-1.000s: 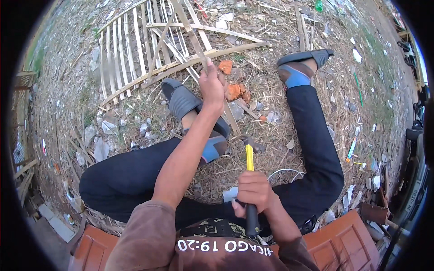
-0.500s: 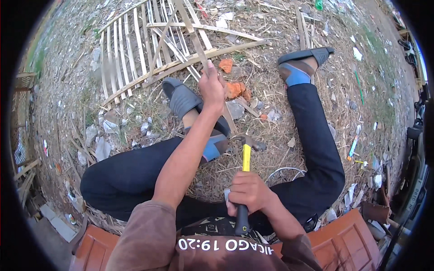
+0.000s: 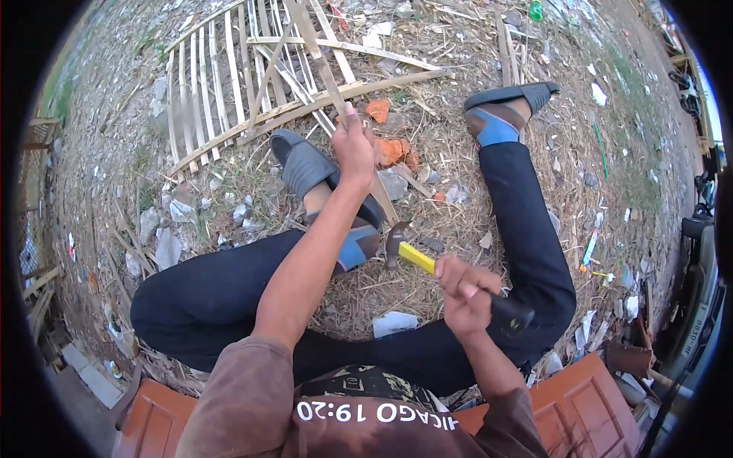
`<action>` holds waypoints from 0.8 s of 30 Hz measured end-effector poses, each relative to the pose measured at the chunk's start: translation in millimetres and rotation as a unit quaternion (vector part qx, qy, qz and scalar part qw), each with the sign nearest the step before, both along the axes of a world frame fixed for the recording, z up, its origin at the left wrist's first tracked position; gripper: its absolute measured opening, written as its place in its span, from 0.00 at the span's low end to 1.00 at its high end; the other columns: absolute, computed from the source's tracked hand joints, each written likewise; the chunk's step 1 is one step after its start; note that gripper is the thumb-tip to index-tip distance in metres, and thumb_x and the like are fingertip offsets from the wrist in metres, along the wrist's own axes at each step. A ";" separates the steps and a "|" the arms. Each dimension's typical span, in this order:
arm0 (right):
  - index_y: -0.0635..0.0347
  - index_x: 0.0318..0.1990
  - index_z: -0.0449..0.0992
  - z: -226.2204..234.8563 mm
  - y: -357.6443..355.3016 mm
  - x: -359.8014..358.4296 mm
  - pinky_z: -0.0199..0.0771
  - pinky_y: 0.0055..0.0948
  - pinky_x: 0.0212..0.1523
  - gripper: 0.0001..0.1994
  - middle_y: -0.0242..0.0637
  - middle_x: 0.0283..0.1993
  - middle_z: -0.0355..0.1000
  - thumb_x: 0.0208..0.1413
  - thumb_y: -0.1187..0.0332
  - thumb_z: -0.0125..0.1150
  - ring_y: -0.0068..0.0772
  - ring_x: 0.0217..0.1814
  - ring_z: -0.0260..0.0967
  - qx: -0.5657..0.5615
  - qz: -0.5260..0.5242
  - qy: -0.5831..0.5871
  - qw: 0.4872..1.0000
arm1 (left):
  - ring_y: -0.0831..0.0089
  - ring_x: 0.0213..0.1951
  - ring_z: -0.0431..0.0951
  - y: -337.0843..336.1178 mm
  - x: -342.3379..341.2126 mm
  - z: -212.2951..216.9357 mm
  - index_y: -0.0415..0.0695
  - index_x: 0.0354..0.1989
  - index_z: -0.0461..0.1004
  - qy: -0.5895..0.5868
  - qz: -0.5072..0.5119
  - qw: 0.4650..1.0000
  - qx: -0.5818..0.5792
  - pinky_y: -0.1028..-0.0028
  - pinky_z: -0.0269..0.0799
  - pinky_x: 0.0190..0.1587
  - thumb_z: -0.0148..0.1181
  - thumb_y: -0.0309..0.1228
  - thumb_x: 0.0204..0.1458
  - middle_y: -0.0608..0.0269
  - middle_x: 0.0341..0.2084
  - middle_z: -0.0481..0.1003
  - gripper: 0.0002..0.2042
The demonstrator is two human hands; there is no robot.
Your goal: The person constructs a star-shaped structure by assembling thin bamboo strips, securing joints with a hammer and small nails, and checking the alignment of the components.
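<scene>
My left hand point(image 3: 356, 150) is closed round a long wooden slat point(image 3: 321, 67), which slants from the far top down past my left foot. The slat's near end point(image 3: 388, 208) sticks out below the hand. My right hand point(image 3: 467, 296) grips a claw hammer point(image 3: 416, 257) with a yellow shaft and black grip. Its metal head point(image 3: 395, 244) points left, just below the slat's near end. Whether the head touches the slat, I cannot tell. At the far left, a frame of wooden slats point(image 3: 206, 91) lies on the ground near the held slat.
Orange brick pieces point(image 3: 392, 150) lie just right of my left hand. My legs, in dark trousers, are bent on either side. A whitish scrap point(image 3: 395, 324) is on the ground between them. Reddish-brown panels point(image 3: 569, 404) are behind me, and a vehicle point(image 3: 699, 305) stands at the right edge.
My right hand has moved right and a little farther away. The hammer has swung from nearly upright to slanting, its head now to the left. My left hand keeps hold of the slat.
</scene>
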State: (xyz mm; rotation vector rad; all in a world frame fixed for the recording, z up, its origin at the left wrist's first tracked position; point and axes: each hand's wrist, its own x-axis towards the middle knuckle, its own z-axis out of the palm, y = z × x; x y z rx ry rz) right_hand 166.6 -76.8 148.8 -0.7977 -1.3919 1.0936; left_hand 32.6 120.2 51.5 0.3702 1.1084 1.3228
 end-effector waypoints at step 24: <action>0.55 0.17 0.66 -7.7 8.1 -8.6 0.66 0.32 0.31 0.12 0.30 0.17 0.63 0.34 0.64 0.65 0.33 0.24 0.65 -0.010 0.050 -0.125 0.991 | 0.81 0.09 0.50 10.0 4.3 -13.6 0.50 0.29 0.56 0.058 -0.020 0.998 0.025 0.75 0.44 0.11 0.42 0.50 0.66 0.75 0.10 0.51 0.19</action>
